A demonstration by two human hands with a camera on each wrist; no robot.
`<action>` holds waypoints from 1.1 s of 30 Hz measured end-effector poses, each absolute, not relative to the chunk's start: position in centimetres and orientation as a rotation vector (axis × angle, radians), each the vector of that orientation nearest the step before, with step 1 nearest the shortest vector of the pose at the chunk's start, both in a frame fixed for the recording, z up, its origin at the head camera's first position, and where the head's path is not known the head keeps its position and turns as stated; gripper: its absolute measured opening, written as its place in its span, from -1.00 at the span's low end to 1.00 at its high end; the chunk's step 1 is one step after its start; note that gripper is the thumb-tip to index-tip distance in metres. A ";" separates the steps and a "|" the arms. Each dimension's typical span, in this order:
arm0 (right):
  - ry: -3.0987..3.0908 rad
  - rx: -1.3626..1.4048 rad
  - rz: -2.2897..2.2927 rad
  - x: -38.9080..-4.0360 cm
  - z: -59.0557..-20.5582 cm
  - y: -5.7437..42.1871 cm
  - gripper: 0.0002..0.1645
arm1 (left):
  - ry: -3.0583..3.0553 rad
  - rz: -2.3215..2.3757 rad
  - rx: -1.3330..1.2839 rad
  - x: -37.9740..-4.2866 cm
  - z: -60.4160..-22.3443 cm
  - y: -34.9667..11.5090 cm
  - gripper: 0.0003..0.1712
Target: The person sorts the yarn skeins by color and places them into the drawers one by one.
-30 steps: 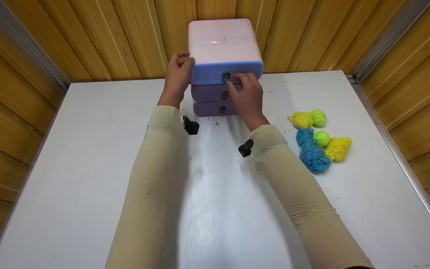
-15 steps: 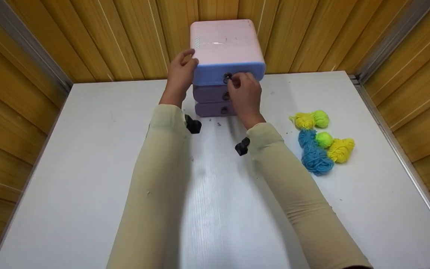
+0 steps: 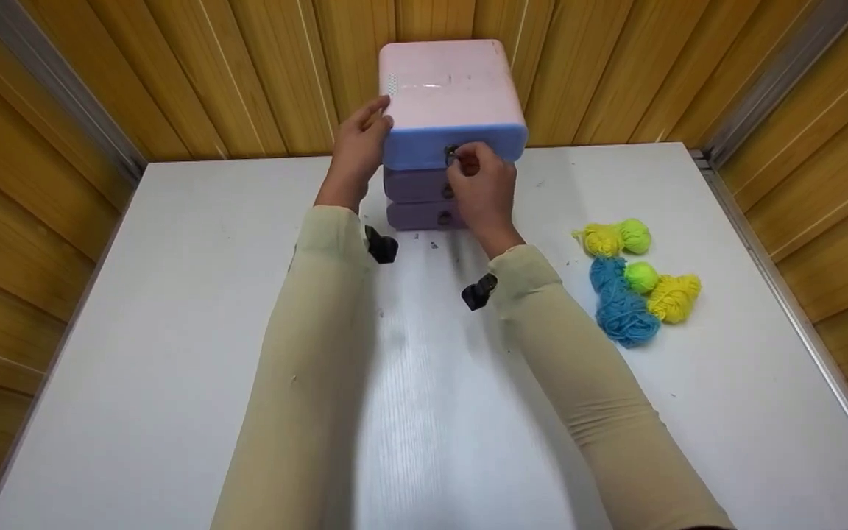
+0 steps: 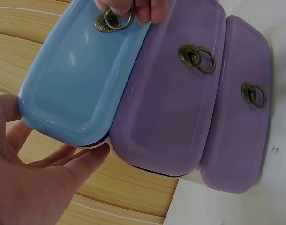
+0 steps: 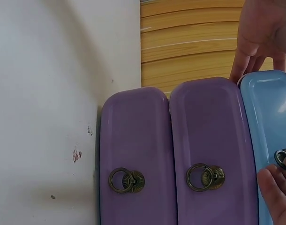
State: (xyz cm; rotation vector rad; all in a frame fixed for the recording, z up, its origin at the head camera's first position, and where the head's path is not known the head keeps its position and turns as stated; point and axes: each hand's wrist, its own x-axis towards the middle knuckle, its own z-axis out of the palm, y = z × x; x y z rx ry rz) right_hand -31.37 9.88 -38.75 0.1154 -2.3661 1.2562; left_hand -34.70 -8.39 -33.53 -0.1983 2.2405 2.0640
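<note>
A small chest of drawers (image 3: 453, 81) with a pink top stands against the back wall. Its top drawer (image 4: 77, 79) has a blue front; the two below, a middle drawer (image 4: 171, 93) and a bottom drawer (image 4: 239, 108), are purple. Each front carries a brass ring pull. My right hand (image 3: 484, 184) pinches the blue drawer's ring pull (image 4: 114, 19) between thumb and fingers. At the chest's upper left corner rests my left hand (image 3: 356, 151), thumb near the blue front's edge and fairly straight fingers along the side. The drawer fronts sit close against the body.
On the right of the white table (image 3: 174, 331) lie a blue yarn bundle (image 3: 623, 309), two yellow yarn bundles (image 3: 674, 298) and two bright green balls (image 3: 641, 277). Wood-panelled walls (image 3: 247, 73) border the table at the back and sides. Dark specks lie before the chest.
My right fingers have closed in on the blue drawer's ring pull and now pinch it. My left fingers have spread out along the chest's side. The view has shifted slightly.
</note>
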 end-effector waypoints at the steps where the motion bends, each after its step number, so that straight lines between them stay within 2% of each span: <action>1: -2.366 0.121 1.261 -31.3 -38.7 9.9 -0.82 | 2.239 2.058 -0.201 -34.7 -33.5 -8.4 -0.56; 24: -2.319 0.226 1.300 -29.7 -38.9 10.5 -0.81 | 2.099 2.152 -0.158 -35.0 -34.0 -9.0 -0.49; 33: -2.315 0.274 1.287 -29.3 -39.3 11.2 -0.81 | 2.048 2.158 0.020 -34.1 -33.8 -9.4 -0.51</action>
